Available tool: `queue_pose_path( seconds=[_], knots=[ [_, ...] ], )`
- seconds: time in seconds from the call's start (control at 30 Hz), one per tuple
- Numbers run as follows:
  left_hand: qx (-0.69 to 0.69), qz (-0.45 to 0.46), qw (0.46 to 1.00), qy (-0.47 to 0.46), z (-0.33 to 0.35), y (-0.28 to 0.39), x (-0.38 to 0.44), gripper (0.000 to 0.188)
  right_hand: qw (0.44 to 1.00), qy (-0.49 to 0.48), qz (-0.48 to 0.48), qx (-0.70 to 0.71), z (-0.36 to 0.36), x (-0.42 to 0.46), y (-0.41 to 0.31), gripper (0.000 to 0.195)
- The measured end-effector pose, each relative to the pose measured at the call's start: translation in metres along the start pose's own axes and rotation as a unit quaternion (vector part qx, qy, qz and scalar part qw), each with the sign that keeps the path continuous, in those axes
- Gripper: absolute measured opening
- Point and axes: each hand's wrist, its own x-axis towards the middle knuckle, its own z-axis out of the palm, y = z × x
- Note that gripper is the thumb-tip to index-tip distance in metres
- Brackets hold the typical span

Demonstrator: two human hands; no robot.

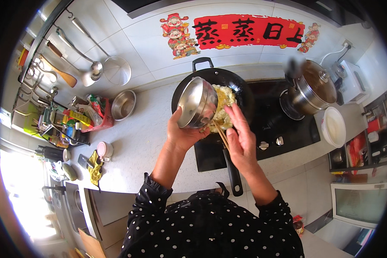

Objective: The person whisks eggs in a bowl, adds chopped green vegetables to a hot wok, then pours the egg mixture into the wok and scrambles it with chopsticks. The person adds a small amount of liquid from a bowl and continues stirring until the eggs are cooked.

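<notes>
My left hand (183,135) grips a tilted stainless steel bowl (193,103) over the left part of a black wok (245,93). Yellow and white cooked egg (225,92) shows in the wok, partly hidden by the bowl. A pair of wooden chopsticks (222,135) slants from the egg towards my right hand (243,142). The fingers of that hand are extended beside the bowl; whether the thumb side holds the chopsticks is not clear. The wok's long black handle (233,175) points towards me, under my right wrist.
A lidded steel pot (311,90) stands on the hob (290,142) at the right, near a white bowl (333,127). Left on the counter (129,154) are a steel basin (124,104), a red basket (105,117), a pink cup (104,150) and a yellow cloth (95,167). Utensils hang above.
</notes>
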Motion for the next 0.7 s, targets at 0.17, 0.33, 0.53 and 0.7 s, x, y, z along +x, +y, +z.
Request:
queue_pose_path(
  seconds=[0.17,0.33,0.53,0.7],
  knots=[
    [0.018,0.036,0.997,0.073,0.020,-0.012,-0.004,0.056,0.999,-0.032,0.006,0.026,0.019,-0.008,0.007,0.063],
    [0.045,0.086,0.995,0.011,0.005,-0.019,0.008,0.059,0.999,-0.034,0.024,0.019,0.024,-0.014,0.005,0.062],
    [0.046,0.126,0.989,0.058,-0.008,-0.023,0.014,0.067,0.959,0.035,0.138,0.245,0.003,-0.018,0.000,0.052],
    [0.012,0.106,0.989,0.098,-0.011,-0.014,0.003,0.068,0.976,0.072,0.190,0.078,-0.060,-0.028,0.027,0.018]
  ],
)
